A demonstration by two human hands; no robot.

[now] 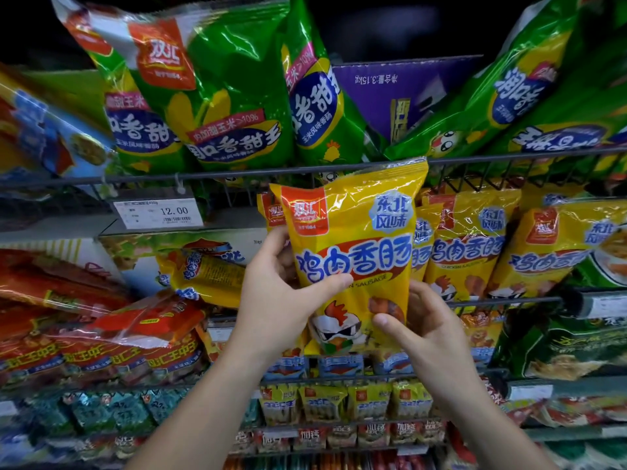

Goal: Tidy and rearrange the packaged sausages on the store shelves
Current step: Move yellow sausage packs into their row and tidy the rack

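Note:
A yellow chicken sausage pack [356, 239] with blue lettering and a cartoon chicken stands upright in front of the middle shelf, held by both hands. My left hand [281, 283] grips its left edge, thumb across the front. My right hand [417, 320] holds its lower right corner, thumb on the front. More yellow packs of the same kind [468, 242] stand in a row to its right behind the wire rail. One yellow pack [207, 273] lies tipped over to the left. Green corn sausage packs [217, 96] lean on the shelf above.
A price tag [159, 213] reading 12.00 hangs on the upper wire rail [509, 157]. Red sausage packs [101, 327] are piled at the left. A purple carton [407, 93] sits behind the green packs. Small packs [346, 401] fill the lower shelves.

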